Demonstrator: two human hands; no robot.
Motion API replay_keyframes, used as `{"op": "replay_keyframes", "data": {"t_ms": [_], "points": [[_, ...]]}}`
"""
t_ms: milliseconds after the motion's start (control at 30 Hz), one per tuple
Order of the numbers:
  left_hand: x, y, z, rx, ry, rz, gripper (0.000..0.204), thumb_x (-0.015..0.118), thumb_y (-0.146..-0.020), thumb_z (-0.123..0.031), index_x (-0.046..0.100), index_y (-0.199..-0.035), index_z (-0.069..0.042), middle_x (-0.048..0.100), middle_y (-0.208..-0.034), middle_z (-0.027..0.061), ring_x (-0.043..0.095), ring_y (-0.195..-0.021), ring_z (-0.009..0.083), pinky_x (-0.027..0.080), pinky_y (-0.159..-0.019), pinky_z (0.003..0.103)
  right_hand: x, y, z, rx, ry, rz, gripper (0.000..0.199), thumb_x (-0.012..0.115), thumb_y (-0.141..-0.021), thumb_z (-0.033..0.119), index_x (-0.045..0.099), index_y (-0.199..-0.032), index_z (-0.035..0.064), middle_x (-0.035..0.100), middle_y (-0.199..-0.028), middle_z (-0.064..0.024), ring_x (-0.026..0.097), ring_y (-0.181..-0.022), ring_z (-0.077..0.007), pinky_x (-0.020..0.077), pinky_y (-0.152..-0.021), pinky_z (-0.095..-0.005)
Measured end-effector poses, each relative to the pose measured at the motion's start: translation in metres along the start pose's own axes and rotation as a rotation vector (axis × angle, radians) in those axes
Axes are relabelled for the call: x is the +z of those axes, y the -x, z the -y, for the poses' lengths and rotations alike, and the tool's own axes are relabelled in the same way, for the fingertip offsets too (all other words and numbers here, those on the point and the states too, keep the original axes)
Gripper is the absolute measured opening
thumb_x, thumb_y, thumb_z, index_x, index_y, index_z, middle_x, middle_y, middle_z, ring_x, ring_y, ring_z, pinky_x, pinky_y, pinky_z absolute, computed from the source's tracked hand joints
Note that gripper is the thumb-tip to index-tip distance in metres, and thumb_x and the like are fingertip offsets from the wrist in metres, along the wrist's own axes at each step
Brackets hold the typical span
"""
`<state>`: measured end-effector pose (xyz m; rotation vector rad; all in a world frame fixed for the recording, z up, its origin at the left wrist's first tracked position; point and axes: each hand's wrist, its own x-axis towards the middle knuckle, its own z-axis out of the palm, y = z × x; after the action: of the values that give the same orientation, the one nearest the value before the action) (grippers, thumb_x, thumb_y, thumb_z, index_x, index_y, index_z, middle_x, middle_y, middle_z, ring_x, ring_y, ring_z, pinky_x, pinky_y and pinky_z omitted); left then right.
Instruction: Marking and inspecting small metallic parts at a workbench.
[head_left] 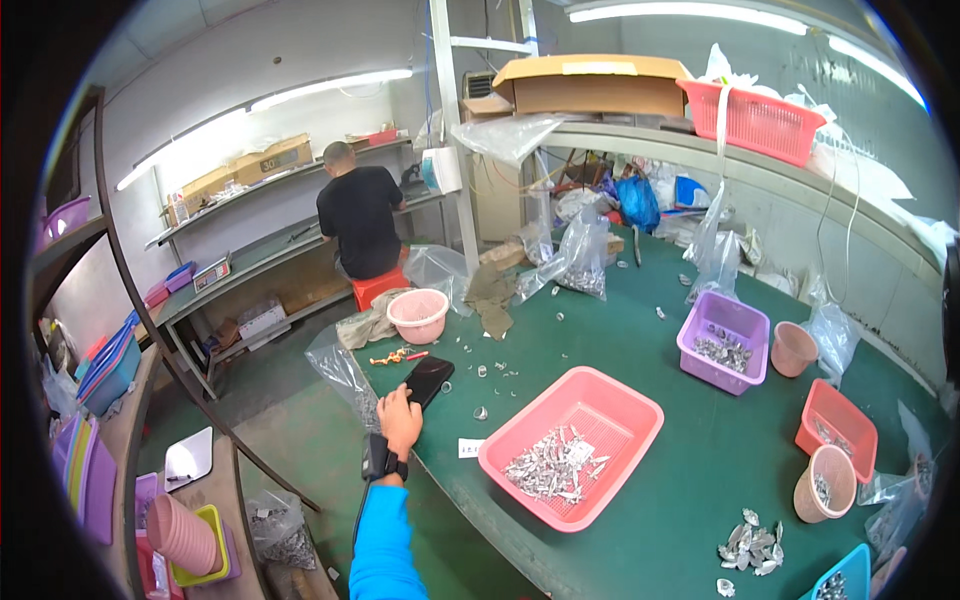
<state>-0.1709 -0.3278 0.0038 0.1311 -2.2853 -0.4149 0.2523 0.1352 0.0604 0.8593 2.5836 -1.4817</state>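
A green table carries a pink tray, purple basket and black phone.

The room was bright and evenly lit from fluorescent tubes overhead, which glared white. Shadows on my green table were faint. My view bent strongly toward its rim, ringed in black, and far things looked soft.

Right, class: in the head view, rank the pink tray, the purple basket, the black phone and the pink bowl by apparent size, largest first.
1. Pink tray
2. Purple basket
3. Pink bowl and black phone: too alike to rank; the bowl also lies farther away.
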Motion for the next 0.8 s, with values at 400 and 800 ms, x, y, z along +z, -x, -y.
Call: {"op": "replay_keyframes", "data": {"t_ms": [400,800], "points": [[-0.166,0.248,-0.159,-0.043,0.534,1.404,0.036,0.039,-0.078,-0.035,0.049,-0.096,-0.006,0.054,-0.087,0.0109,0.051,-0.079,0.0249,0.04,-0.068,0.033,0.015,0.019,-0.082,0.008,0.426,-0.031,0.035,0.046,-0.075,0.031,0.05,-0.078,-0.0032,0.049,-0.063,-0.0247,0.047,-0.054,-0.0382,0.0351,-0.048,-0.0416],[-0.178,0.3,-0.154,-0.22,1.007,1.588,0.027,0.045,-0.075,-0.021,0.05,-0.088,0.002,0.052,-0.072,0.0027,0.046,-0.063,0.01,0.039,-0.054,0.024,0.012,0.061,-0.083,-0.017,0.489,0.021,0.026,0.044,-0.077,0.023,0.05,-0.075,-0.0032,0.05,-0.064,-0.0231,0.048,-0.061,-0.0381,0.037,-0.053,-0.0394]]}}
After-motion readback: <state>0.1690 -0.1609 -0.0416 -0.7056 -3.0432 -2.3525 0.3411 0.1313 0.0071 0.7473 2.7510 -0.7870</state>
